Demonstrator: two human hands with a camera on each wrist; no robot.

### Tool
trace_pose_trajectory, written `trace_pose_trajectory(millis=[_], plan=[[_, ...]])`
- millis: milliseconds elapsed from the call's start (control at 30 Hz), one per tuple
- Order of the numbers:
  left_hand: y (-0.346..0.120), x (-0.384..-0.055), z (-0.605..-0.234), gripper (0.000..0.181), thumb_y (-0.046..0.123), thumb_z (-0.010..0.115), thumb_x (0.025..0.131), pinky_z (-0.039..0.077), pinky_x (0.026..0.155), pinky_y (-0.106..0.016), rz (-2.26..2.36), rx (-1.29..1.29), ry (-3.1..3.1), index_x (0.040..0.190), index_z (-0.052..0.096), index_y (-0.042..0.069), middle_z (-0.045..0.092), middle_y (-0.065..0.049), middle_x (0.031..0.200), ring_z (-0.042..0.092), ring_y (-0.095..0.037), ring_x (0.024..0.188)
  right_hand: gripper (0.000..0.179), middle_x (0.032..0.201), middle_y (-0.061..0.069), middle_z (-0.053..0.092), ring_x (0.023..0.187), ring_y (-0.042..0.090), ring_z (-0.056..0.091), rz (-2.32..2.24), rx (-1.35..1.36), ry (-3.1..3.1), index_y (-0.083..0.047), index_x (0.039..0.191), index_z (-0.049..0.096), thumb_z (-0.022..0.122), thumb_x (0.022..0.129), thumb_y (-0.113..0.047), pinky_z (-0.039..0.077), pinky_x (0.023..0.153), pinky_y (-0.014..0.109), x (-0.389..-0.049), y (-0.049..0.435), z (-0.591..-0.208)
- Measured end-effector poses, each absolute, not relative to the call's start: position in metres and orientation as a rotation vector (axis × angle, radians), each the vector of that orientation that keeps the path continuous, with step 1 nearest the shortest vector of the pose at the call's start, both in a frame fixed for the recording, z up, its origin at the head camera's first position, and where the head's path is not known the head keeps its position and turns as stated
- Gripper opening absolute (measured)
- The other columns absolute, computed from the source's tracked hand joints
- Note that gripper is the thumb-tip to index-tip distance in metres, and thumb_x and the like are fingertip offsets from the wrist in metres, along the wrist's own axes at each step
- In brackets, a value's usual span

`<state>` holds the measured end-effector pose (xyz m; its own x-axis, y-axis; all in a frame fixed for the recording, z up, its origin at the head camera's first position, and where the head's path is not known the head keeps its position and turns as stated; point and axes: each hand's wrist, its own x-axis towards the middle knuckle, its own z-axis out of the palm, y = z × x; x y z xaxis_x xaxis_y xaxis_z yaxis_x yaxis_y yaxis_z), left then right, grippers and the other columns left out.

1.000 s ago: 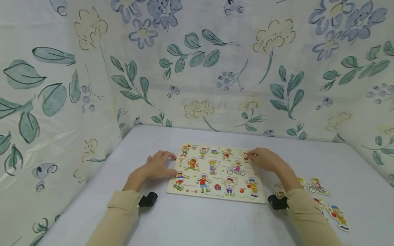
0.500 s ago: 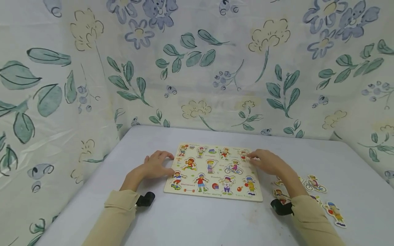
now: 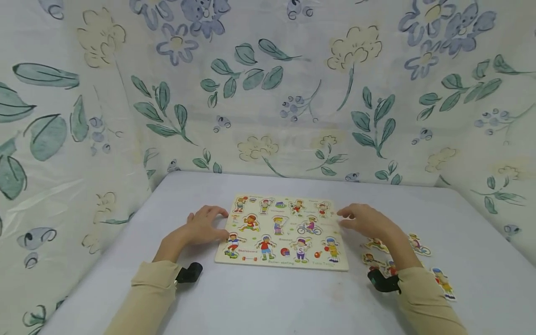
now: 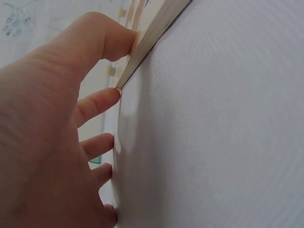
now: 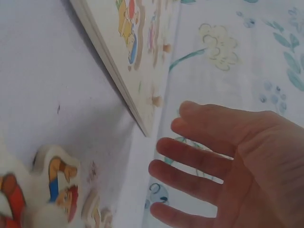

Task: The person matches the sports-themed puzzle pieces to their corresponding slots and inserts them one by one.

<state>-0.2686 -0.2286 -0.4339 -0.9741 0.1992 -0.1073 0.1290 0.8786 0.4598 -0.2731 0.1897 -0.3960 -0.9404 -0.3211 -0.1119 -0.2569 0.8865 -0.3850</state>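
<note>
Bare right hand (image 3: pixel 368 220) has drawn clear of the pale rectangular wooden puzzle board (image 3: pixel 266 226) between the hands — fingers outstretched, holding nothing. Bare left hand (image 3: pixel 204 225), fingers spread, touches the board's edge. Probably light and stiff — best gripped by opposite edges.

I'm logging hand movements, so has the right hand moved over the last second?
Yes. Judged against the flowered backdrop, the right hand has moved rightward, away from the puzzle board.

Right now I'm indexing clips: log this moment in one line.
left hand: touching sports puzzle board; right hand: apart from board; loose figure pieces: on table
</note>
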Motion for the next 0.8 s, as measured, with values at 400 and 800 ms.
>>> trace_pose_trajectory(millis=[400, 800], plan=[[-0.234, -0.266, -0.439, 0.058, 0.035, 0.071, 0.082, 0.002, 0.113, -0.072, 0.712, 0.266, 2.892, 0.13, 0.051, 0.011, 0.033, -0.026, 0.149, 0.024, -0.046, 0.142, 0.033, 0.115, 0.019, 0.066, 0.101, 0.034, 0.061, -0.287, -0.212, 2.985, -0.001, 0.119, 0.066, 0.067, 0.091, -0.019, 0.05, 0.088, 0.056, -0.254, 0.204, -0.387], [-0.231, -0.266, -0.435, 0.058, 0.036, 0.071, 0.083, 0.002, 0.112, -0.073, 0.717, 0.286, 2.896, 0.131, 0.05, 0.011, 0.032, -0.026, 0.15, 0.023, -0.047, 0.142, 0.026, 0.114, 0.019, 0.066, 0.095, 0.034, 0.061, -0.28, -0.104, 2.932, -0.002, 0.108, 0.066, 0.069, 0.088, -0.018, 0.037, 0.093, 0.073, -0.244, 0.22, -0.377]])
